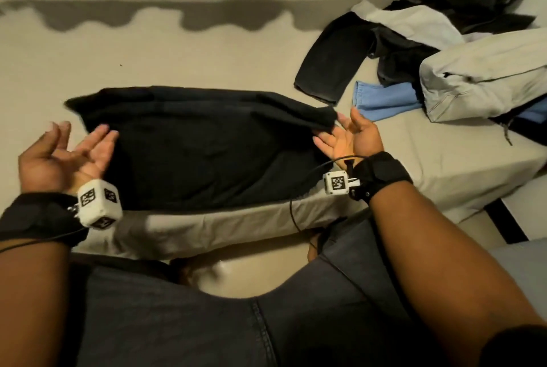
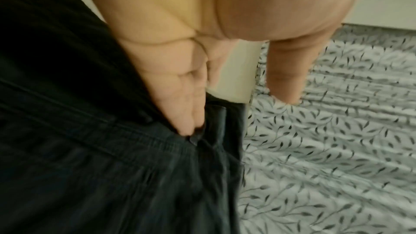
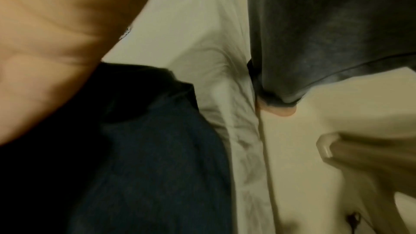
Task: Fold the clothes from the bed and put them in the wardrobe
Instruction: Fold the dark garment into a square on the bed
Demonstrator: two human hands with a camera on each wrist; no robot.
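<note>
From above, a person stands at the near edge of the bed [image 1: 207, 49], midway through folding a black garment [image 1: 192, 144] spread flat across the sheet. The left hand [image 1: 68, 156] is palm up at the garment's left end, fingers loosely spread and holding nothing; whether its fingertips touch the cloth is unclear. The right hand [image 1: 349, 138] is palm up at the right end, fingers relaxed and slipped just under the raised edge of the cloth. A pile of unfolded clothes [image 1: 444, 49] in black, grey and blue waits at the far right of the bed. The wardrobe is not in sight.

At the left wrist, the fingers [image 2: 184, 113] lie straight against the dark fabric [image 2: 90, 166] near a stitched hem, beside a leaf-patterned cloth [image 2: 326, 149] to the right.

At the right wrist, the picture is blurred; the palm [image 3: 45, 42] hangs over the dark cloth [image 3: 146, 149] on the pale sheet, and the fingers cannot be made out.

The fold looks to be in its early stage. The next move likely calls for both hands to close on the ends and bring them together evenly, with many pieces left to fold.
</note>
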